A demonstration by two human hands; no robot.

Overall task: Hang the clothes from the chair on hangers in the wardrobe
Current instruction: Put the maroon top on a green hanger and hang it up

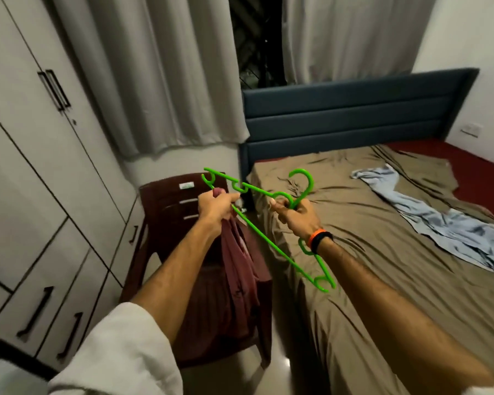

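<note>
My left hand [216, 209] grips the top of a maroon garment [240, 269], which hangs down in front of a dark brown plastic chair [169, 201]. The same hand sits at the lower bar of a bright green hanger [268, 240]. My right hand [295, 216] grips that hanger just below its hook, and the hook points up over the bed. The hanger slants from the chair's top down toward my right forearm. The white wardrobe [40, 166] fills the left side, with its doors closed.
A bed with a brown sheet [382, 252] and a blue headboard [354, 109] takes up the right side. A light blue cloth [428, 209] lies crumpled on it. Grey curtains [154, 67] hang behind the chair. A narrow strip of floor runs between chair and bed.
</note>
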